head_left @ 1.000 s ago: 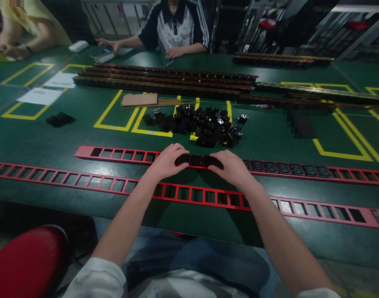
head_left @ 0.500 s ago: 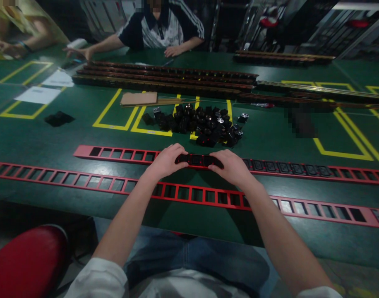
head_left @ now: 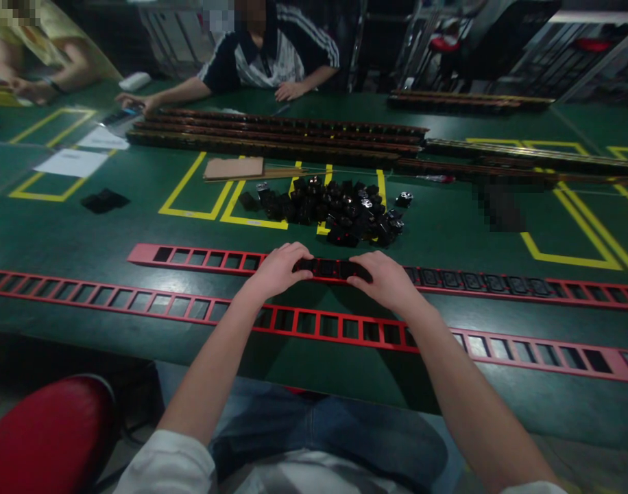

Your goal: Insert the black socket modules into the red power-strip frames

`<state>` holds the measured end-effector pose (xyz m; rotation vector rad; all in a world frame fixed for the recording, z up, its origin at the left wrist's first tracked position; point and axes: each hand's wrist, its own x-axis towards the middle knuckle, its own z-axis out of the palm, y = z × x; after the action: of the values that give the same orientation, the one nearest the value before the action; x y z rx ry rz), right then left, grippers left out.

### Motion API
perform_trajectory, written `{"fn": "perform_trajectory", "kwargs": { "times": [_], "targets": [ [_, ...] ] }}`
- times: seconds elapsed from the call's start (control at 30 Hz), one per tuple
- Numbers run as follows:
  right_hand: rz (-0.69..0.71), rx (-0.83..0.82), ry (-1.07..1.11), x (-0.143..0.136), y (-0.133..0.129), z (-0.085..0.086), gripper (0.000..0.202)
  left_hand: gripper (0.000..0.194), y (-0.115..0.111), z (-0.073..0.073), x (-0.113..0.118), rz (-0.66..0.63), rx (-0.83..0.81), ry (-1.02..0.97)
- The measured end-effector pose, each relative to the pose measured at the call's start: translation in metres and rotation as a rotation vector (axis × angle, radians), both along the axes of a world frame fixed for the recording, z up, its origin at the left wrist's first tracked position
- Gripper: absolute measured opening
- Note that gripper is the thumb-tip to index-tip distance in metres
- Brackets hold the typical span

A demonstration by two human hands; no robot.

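Two long red slotted frames lie across the green table. On the far red frame, my left hand is closed, thumb in front and fingers behind, on a black square insert seated in a slot. A little to the right, my right hand pinches another black insert in the same way. Between the hands one more black insert shows in its slot. Right of my hands a row of black inserts fills several slots. The near red frame, under my forearms, has open slots.
Beyond my hands lies a heap of loose black parts. Behind it are a cardboard piece and stacked long dark strips. A co-worker's hand rests across the table. A red stool stands at lower left.
My hands keep nearly the same place on the far frame; the view has shifted slightly. Across the table, the co-worker's outstretched hand has moved a little and is now over a small bluish item.
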<state>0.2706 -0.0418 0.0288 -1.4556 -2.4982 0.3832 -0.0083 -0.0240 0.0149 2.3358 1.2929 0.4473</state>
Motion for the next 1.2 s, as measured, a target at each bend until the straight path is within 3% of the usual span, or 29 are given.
{"fn": "perform_trajectory", "kwargs": {
  "times": [0.2, 0.33, 0.4, 0.57, 0.67, 0.73, 0.9, 1.07, 1.2],
  "targets": [
    [-0.002, 0.005, 0.013, 0.002, -0.001, 0.0, 0.035, 0.026, -0.004, 0.003, 0.004, 0.04, -0.008, 0.054],
    [0.002, 0.007, 0.012, 0.002, -0.001, 0.0, 0.036, 0.028, 0.008, 0.005, -0.011, 0.001, 0.039, 0.067],
    [0.003, -0.002, 0.015, 0.002, -0.001, 0.001, 0.037, 0.025, 0.025, 0.007, -0.03, 0.072, 0.07, 0.021],
    [-0.004, -0.017, 0.032, 0.003, 0.0, 0.0, 0.038, 0.034, 0.085, 0.009, -0.088, 0.533, 0.262, 0.064],
    [0.007, -0.009, 0.032, 0.004, 0.0, -0.002, 0.039, 0.051, 0.113, 0.004, -0.109, 0.551, 0.278, 0.134],
    [0.012, 0.0, 0.029, 0.005, 0.001, -0.003, 0.039, 0.049, 0.122, 0.0, -0.113, 0.511, 0.208, 0.172],
    [0.012, -0.002, 0.027, 0.004, 0.002, -0.003, 0.039, 0.029, 0.112, -0.004, -0.104, 0.591, 0.15, 0.238],
    [0.006, -0.006, 0.021, 0.004, 0.002, -0.003, 0.038, 0.048, 0.088, 0.0, -0.095, 0.601, 0.105, 0.238],
    [0.004, -0.001, 0.012, 0.004, 0.002, -0.003, 0.038, 0.039, 0.07, 0.0, -0.089, 0.544, 0.09, 0.26]
  ]
}}
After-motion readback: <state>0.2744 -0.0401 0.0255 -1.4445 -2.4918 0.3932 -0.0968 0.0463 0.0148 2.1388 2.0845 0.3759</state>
